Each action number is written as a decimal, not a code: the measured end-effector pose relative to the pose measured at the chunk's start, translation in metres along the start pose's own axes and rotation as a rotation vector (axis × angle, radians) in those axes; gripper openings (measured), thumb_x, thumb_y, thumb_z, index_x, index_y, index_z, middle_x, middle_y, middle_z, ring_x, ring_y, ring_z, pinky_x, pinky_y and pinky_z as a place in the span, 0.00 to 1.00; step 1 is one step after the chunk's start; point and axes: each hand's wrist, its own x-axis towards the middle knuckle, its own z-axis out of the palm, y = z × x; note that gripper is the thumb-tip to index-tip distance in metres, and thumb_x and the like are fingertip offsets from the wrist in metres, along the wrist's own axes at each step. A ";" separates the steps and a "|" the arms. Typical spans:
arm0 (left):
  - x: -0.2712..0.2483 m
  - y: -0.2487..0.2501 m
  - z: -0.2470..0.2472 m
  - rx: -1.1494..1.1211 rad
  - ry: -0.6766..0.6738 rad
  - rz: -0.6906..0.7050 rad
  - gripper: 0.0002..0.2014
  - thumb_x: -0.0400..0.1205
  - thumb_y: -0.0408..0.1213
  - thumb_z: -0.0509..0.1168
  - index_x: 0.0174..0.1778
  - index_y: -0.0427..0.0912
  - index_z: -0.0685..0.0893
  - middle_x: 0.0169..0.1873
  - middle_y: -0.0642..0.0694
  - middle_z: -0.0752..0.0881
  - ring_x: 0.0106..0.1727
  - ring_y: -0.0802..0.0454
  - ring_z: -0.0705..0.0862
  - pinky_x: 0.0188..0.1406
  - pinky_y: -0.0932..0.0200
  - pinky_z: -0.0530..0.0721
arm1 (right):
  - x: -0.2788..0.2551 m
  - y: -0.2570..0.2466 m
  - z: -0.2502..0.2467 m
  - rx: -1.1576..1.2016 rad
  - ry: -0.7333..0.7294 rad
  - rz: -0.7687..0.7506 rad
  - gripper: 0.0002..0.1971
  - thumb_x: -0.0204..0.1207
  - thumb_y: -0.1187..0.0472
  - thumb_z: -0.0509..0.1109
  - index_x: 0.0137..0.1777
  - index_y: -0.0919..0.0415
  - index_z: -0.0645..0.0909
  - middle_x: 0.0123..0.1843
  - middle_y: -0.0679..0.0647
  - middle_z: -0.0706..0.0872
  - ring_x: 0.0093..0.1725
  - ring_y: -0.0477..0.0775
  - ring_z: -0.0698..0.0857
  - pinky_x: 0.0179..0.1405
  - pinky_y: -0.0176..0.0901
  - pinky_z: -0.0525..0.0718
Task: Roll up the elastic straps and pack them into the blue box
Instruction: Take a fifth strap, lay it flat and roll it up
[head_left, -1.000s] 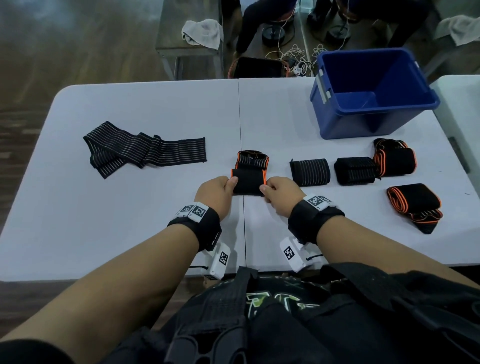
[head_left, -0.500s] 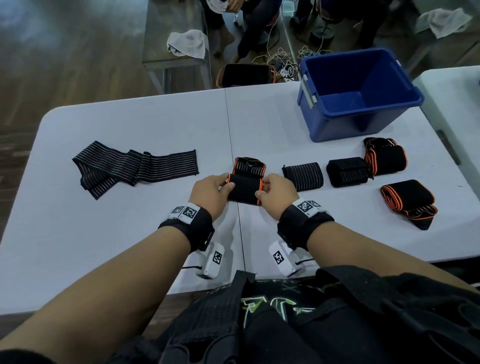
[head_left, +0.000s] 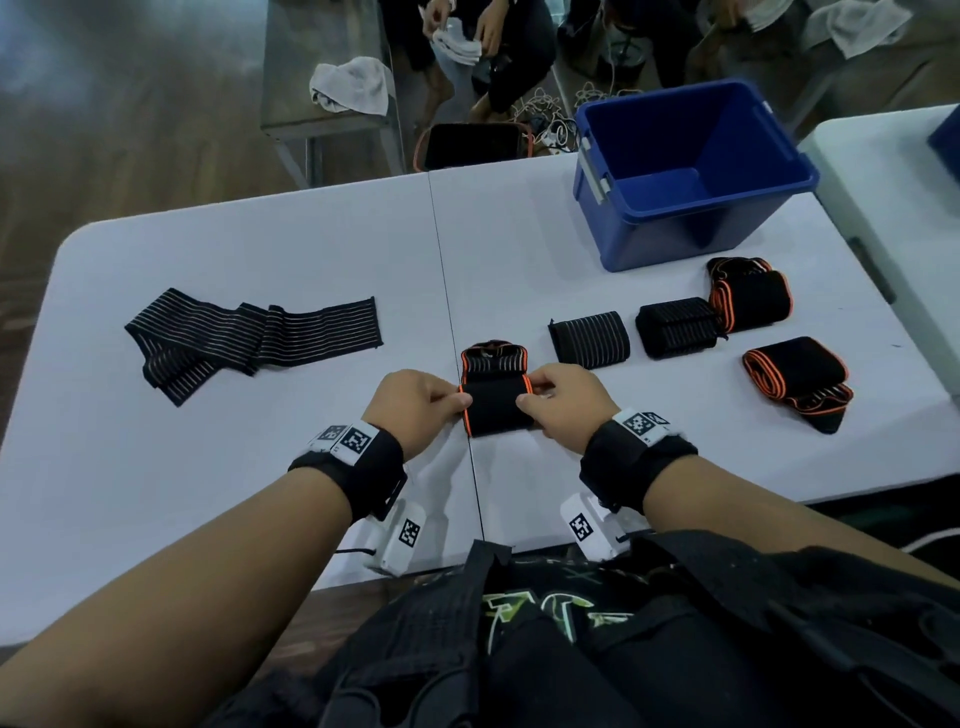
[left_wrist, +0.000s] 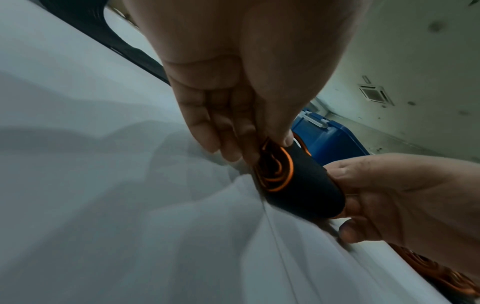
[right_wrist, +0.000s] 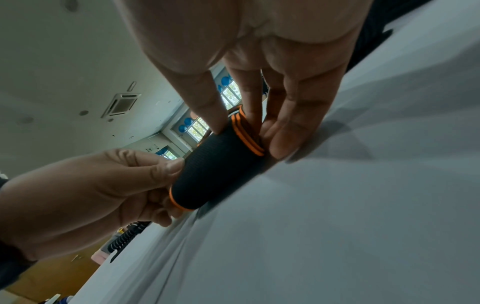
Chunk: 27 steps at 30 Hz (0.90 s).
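A black strap with orange edges lies partly rolled at the table's near middle. My left hand pinches the roll's left end, thumb on top. My right hand pinches its right end. The strap's loose end lies just beyond the roll. The blue box stands open at the far right. Rolled straps sit to the right: a striped one, a second black one, an orange-edged one and another orange-edged one. An unrolled striped strap lies flat at the left.
The white table has a seam running down its middle. A second white table stands to the right. Behind the table are a bench with a towel, cables on the floor and seated people.
The roll has grown towards the strap's far end, and less loose strap shows beyond it. Both hands stay on its ends. The head view has shifted slightly.
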 end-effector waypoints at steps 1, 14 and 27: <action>-0.002 0.003 0.003 0.000 -0.026 0.007 0.16 0.83 0.48 0.70 0.36 0.40 0.92 0.32 0.42 0.90 0.39 0.43 0.87 0.45 0.48 0.85 | -0.005 0.004 -0.004 0.001 -0.012 0.023 0.07 0.74 0.59 0.72 0.50 0.55 0.87 0.43 0.49 0.89 0.40 0.52 0.88 0.42 0.49 0.89; -0.001 0.099 0.073 0.188 -0.254 0.320 0.22 0.85 0.53 0.64 0.33 0.41 0.87 0.27 0.45 0.86 0.29 0.50 0.80 0.37 0.48 0.82 | -0.082 0.074 -0.070 -0.239 0.162 0.214 0.38 0.66 0.39 0.78 0.73 0.52 0.71 0.66 0.51 0.78 0.61 0.53 0.81 0.60 0.50 0.83; 0.081 0.141 0.074 0.374 0.090 0.319 0.24 0.80 0.46 0.71 0.73 0.47 0.81 0.68 0.41 0.79 0.69 0.36 0.76 0.72 0.44 0.76 | -0.096 0.110 -0.137 -0.175 0.315 0.263 0.38 0.69 0.51 0.82 0.77 0.58 0.73 0.73 0.57 0.77 0.69 0.59 0.81 0.70 0.53 0.80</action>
